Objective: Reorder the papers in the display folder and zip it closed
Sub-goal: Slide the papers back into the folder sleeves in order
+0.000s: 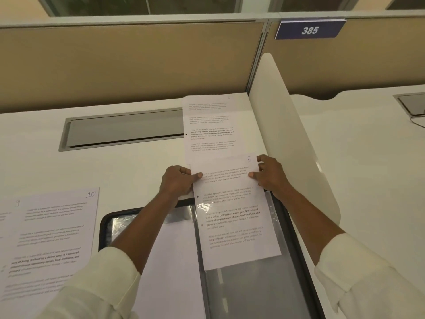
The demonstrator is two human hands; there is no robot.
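An open black display folder (296,245) lies on the white desk in front of me, its clear sleeves showing. Both hands hold the sheet numbered 5 (232,210), which sits partway in the right-hand sleeve with its top half sticking out. My left hand (178,180) pinches the sheet's left edge and my right hand (269,173) pinches its right edge. Another printed sheet (209,125) lies flat on the desk just beyond. Sheets numbered 10 (57,229) and 9 (11,208) lie to the left.
A grey cable hatch (119,132) is set into the desk at the back. A white rounded divider (287,139) stands on the right, and tan partition panels (128,63) run behind the desk. A blue sign reading 385 (309,30) hangs above.
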